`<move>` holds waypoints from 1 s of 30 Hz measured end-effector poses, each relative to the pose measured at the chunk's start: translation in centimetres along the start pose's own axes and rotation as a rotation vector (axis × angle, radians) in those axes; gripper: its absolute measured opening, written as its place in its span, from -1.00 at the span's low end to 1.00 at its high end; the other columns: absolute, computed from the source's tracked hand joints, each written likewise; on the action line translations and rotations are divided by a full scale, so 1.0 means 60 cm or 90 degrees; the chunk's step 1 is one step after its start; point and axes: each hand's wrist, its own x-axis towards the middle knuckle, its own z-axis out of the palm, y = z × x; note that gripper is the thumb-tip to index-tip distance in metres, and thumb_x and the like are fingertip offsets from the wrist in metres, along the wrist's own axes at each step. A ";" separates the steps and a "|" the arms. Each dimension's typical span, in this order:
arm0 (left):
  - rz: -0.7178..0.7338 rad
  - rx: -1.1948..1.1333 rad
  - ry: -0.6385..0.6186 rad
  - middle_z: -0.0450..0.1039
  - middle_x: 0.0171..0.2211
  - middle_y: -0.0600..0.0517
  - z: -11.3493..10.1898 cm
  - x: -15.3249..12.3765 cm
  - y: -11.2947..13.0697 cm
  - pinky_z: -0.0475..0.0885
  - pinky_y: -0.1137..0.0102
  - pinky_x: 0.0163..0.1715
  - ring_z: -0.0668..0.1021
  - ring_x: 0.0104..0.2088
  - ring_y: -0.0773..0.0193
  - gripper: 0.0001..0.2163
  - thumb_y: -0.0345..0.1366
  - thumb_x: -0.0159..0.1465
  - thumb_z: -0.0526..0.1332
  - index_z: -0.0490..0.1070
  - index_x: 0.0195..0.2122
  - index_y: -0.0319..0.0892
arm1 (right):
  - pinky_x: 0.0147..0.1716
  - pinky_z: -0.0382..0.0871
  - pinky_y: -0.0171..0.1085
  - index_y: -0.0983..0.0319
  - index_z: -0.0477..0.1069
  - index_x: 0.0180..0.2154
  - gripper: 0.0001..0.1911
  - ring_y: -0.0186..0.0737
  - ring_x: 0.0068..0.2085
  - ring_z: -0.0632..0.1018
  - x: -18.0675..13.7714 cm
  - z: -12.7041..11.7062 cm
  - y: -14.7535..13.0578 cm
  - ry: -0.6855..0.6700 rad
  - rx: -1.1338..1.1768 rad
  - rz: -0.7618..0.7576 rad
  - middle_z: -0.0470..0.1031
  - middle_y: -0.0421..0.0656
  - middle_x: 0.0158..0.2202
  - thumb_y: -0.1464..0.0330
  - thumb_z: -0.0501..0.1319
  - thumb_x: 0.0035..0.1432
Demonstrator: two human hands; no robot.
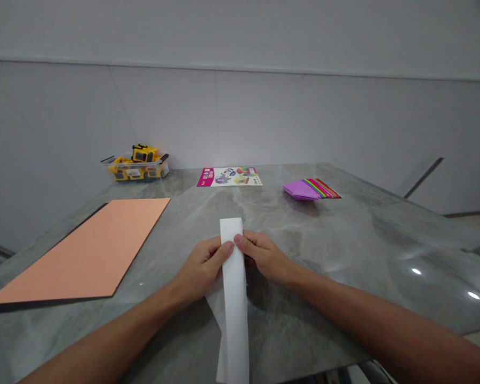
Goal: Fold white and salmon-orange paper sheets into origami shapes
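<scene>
A long strip of folded white paper (235, 304) runs from the bottom edge of the head view up to the middle of the table. My left hand (203, 265) grips its left edge near the far end, thumb on top. On the opposite edge my right hand (265, 256) pinches the same paper, its thumb almost touching the left one. Both hands' other fingers are curled under the paper and mostly hidden. A looser white layer hangs out below the strip on the left.
An orange sheet or board (92, 250) lies at the left. Along the back are a clear plastic box (138, 172) with yellow toy vehicles and a printed colourful card (229, 176). Purple folded paper (302, 189) beside rainbow-edged sheets rests back right on the grey marbled table (344, 256).
</scene>
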 end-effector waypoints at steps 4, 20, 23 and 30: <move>0.032 0.022 -0.029 0.23 -0.59 0.12 -0.001 -0.004 0.001 0.16 0.49 -0.59 0.24 -0.59 0.38 -0.68 -0.12 0.28 0.04 0.33 -0.51 -0.21 | -0.67 -0.01 -0.40 0.26 0.22 -0.55 -0.52 -0.44 -0.62 0.15 0.002 -0.003 0.001 0.035 0.014 0.009 0.14 -0.30 -0.64 -0.03 0.09 0.10; -0.025 0.052 0.117 0.21 -0.59 0.14 0.001 0.005 -0.006 0.17 0.46 -0.55 0.28 -0.55 0.35 -0.65 -0.04 0.26 0.04 0.28 -0.53 -0.20 | -0.57 0.03 -0.38 0.25 0.16 -0.55 -0.56 -0.40 -0.53 0.19 -0.005 -0.010 -0.007 0.040 -0.303 -0.054 0.14 -0.28 -0.58 0.11 -0.05 0.27; -0.047 -0.019 0.141 0.30 -0.58 0.12 -0.003 0.010 -0.009 0.25 0.44 -0.49 0.36 -0.52 0.31 -0.64 -0.02 0.22 0.07 0.32 -0.52 -0.21 | -0.56 0.03 -0.37 0.26 0.18 -0.57 -0.51 -0.39 -0.53 0.20 -0.003 -0.011 -0.003 -0.015 -0.316 -0.016 0.16 -0.26 -0.58 0.08 -0.08 0.26; -0.121 0.016 0.173 0.44 -0.47 0.07 -0.020 0.016 -0.020 0.32 0.44 -0.54 0.47 -0.52 0.26 -0.74 -0.19 0.04 0.29 0.40 -0.28 -0.17 | -0.60 0.10 -0.38 0.29 0.33 -0.49 -0.48 -0.37 -0.56 0.30 0.003 -0.020 0.002 0.045 -0.105 0.087 0.32 -0.23 -0.56 -0.04 0.01 0.15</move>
